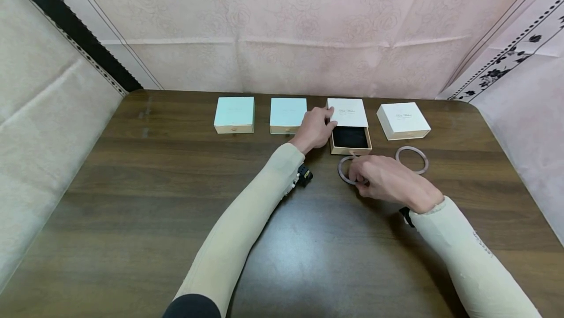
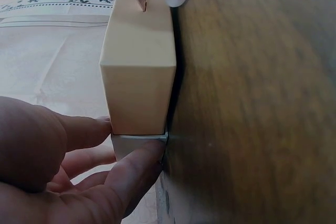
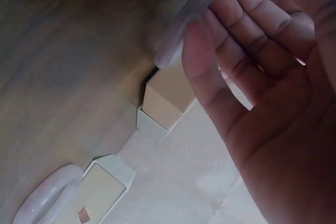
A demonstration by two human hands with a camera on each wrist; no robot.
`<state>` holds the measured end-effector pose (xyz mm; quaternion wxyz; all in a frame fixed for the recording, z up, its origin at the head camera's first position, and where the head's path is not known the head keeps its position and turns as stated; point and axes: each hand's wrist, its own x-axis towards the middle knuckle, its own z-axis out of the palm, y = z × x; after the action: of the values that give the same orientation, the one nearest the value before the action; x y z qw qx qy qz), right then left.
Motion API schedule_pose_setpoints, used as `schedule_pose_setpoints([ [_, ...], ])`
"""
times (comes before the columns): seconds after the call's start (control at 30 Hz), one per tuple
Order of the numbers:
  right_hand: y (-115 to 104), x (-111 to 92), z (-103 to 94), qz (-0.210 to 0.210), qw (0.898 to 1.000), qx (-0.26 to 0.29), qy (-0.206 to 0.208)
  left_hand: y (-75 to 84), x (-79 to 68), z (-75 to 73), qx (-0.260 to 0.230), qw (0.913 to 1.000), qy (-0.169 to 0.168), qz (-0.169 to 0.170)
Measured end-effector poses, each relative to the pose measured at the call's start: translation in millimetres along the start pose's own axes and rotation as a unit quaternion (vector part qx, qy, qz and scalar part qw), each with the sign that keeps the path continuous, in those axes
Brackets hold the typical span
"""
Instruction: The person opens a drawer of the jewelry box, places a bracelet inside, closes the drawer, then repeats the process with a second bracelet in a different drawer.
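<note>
With thumb and fingers, my left hand (image 1: 314, 129) grips the white outer sleeve (image 1: 348, 111) of a small jewellery box at the back of the table. The box's cream drawer (image 2: 139, 51) is pulled partway out toward me, showing a black lining (image 1: 349, 137). In front of it, my right hand (image 1: 389, 178) pinches a pale lilac bangle (image 3: 176, 35) between thumb and fingers, just off the drawer's front edge. Part of that ring is hidden behind the fingers. A second pale bangle (image 1: 410, 148) lies to the right, beyond the right hand.
Left of the opened box stand two closed mint-green boxes (image 1: 288, 111) (image 1: 235, 111). A closed white box (image 1: 403, 116) sits at the right. All are near the far edge of the brown wooden table (image 1: 176, 200), with patterned cloth (image 1: 282, 24) behind.
</note>
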<state>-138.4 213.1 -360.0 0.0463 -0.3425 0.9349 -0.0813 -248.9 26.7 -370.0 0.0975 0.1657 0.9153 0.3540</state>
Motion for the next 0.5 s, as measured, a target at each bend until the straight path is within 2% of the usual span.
schedule_pose_setpoints([
  [0.2, -1, -3, -5.2, -0.001, 1.0, 0.001, 0.001, -0.3, -0.4, -0.5, -0.003, 1.0, -0.003, -0.001],
  [0.5, -3, -8, -13.7, -0.016, 0.999, -0.023, 0.024, 1.1, -1.1, -1.6, -0.01, 0.9999, -0.008, -0.008],
])
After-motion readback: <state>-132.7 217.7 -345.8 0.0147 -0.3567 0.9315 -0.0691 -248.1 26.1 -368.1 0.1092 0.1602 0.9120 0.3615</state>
